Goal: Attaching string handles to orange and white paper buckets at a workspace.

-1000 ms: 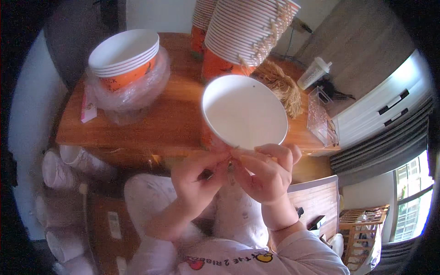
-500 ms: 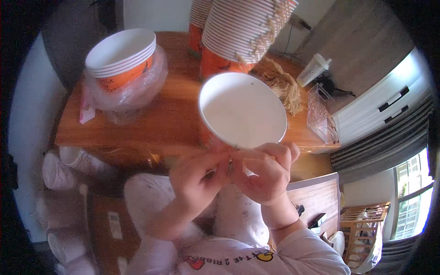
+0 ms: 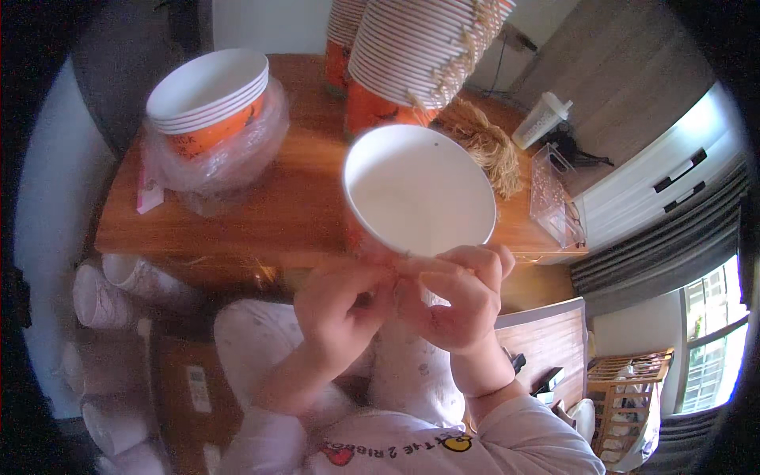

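A large white-lined paper bucket point(image 3: 419, 190) stands tilted at the table's near edge, its mouth facing me. Just below its near rim, my left hand point(image 3: 336, 309) and my right hand point(image 3: 459, 305) meet with fingertips pinched together. Whatever is between the fingers is too small and covered to make out. Behind the bucket rises a tall nested stack of orange paper buckets point(image 3: 388, 107), with pieces of tan cord point(image 3: 467, 55) running down its rims. A loose bundle of tan cord point(image 3: 495, 150) lies to the right of that stack.
On the left, nested orange buckets point(image 3: 210, 131) sit in clear plastic wrap point(image 3: 229, 174) on the wooden table point(image 3: 293, 214). A lidded cup point(image 3: 542, 119) and a clear plastic box point(image 3: 554, 198) are at the right. Stacked wrapped white cups point(image 3: 103, 297) fill the lower left.
The hands stay at the bucket's near rim, with only slight shifts of the fingers. The bucket has hardly moved.
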A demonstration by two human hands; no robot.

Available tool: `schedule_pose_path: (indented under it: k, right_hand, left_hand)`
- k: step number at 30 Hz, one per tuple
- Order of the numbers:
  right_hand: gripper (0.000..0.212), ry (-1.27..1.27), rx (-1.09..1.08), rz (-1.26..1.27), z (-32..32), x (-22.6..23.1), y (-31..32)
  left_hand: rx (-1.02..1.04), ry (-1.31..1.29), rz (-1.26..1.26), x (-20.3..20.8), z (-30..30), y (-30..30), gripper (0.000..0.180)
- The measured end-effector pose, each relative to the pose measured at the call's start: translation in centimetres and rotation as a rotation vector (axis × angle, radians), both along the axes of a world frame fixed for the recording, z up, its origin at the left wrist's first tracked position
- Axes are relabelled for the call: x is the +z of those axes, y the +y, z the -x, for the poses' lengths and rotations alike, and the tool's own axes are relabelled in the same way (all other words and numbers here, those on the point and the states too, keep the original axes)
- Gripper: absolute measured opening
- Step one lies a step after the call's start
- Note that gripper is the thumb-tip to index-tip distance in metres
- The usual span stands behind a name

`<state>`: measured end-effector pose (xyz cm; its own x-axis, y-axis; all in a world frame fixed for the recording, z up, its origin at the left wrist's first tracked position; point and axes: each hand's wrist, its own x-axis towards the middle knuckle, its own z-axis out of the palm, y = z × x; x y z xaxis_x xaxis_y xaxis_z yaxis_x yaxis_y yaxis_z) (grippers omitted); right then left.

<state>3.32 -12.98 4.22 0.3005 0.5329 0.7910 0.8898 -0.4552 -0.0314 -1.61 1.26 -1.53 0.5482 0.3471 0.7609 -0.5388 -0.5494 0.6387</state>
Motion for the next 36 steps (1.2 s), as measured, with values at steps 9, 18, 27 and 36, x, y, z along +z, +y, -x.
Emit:
schedule_pose_path:
  k: [9,18,27,36]
  right_hand:
    - [0.028,0.078,-0.067,-0.104,0.7,-0.9,0.1]
    - [0.031,0.379,-0.047,-0.622,1.9,-4.2,2.2]
    - [0.039,0.723,0.244,-0.756,2.5,-5.4,1.8]
    - [0.033,0.792,0.136,-0.812,2.0,-6.4,1.1]
  left_hand:
    - [0.07,-0.02,-0.056,0.3,0.0,0.3,0.015]
    - [-0.028,0.059,0.122,0.3,-0.4,0.1,0.009]
    - [-0.297,0.34,0.401,1.9,0.7,0.5,0.006]
    - [-0.415,0.324,0.439,1.5,0.5,0.2,0.01]
